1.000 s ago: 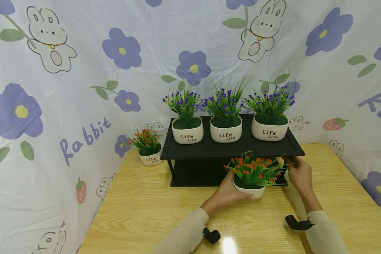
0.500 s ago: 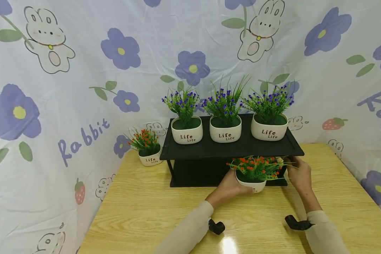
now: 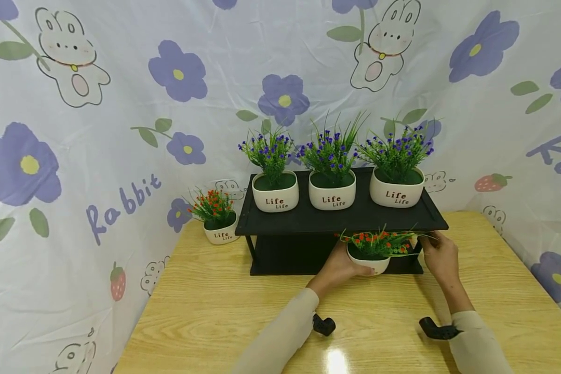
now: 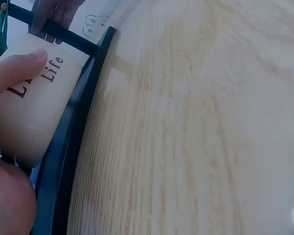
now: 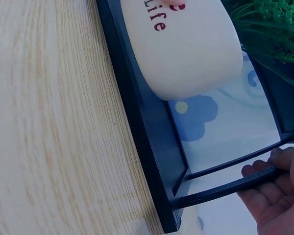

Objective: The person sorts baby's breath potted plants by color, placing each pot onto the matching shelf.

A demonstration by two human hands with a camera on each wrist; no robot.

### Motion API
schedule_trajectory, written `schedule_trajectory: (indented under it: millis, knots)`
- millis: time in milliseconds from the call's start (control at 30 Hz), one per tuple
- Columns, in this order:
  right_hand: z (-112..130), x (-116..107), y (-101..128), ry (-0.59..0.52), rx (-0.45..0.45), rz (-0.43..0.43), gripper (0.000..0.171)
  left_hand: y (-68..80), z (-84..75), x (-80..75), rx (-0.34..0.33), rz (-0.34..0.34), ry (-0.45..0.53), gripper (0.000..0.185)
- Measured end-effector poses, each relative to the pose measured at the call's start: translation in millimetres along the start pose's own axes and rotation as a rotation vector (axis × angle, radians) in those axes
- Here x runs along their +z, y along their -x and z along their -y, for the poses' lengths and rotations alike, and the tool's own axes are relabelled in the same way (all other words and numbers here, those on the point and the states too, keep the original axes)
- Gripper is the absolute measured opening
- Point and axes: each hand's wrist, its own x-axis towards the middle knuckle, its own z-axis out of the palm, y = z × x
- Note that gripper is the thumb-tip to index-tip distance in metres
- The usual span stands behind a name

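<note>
My left hand holds a white flowerpot with orange-red artificial flowers and grass blades. Its thumb lies across the front lettering, seen in the left wrist view. The pot is between the tiers of a black two-tier rack, low over the front of the bottom shelf. My right hand grips the rack's front right post, the thumb on one side and the fingers curled behind it. Leaves and the top shelf hide part of those fingers in the head view.
Three white "Life" pots with purple flowers, the left, middle and right, stand on the top shelf. Another orange-flowered pot stands on the wooden table left of the rack. A printed cloth hangs behind.
My left hand has moved the orange-flowered pot forward, from in front of the rack to under the top shelf. My right hand stays on the post.
</note>
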Motion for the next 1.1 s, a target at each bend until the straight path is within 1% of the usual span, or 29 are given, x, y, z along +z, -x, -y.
schedule_trajectory:
  millis: [100, 167, 367, 600, 667, 767, 933, 1100]
  knots:
    - [-1, 0, 0, -0.005, -0.011, 0.001, 0.034, -2.1, 1.0, -0.6, -0.014, 0.003, 0.011, 0.101]
    - [-2, 0, 0, -0.009, -0.017, -0.004, 0.033, -3.2, 1.5, -0.5, -0.032, -0.006, 0.011, 0.099]
    - [-3, 1, 0, -0.011, -0.045, -0.014, 0.031, -8.7, 3.3, -1.4, -0.076, -0.046, 0.012, 0.102]
    - [-4, 1, -1, -0.004, -0.051, -0.006, 0.033, -18.3, 7.5, -4.6, -0.080, -0.135, 0.029, 0.102]
    - [-4, 1, -1, -0.003, -0.047, -0.006, 0.032, -21.4, 8.4, -5.5, -0.081, -0.148, 0.031, 0.102]
    - [-5, 1, -1, -0.001, -0.045, -0.011, 0.032, -24.8, 8.8, -6.6, -0.094, -0.154, 0.018, 0.100]
    - [-3, 0, 0, 0.004, -0.046, -0.013, 0.031, -29.3, 8.3, -7.8, -0.125, -0.155, 0.036, 0.096]
    - [-2, 0, 0, 0.008, -0.043, -0.001, 0.033, -34.8, 4.3, -6.8, -0.140, -0.177, 0.043, 0.090]
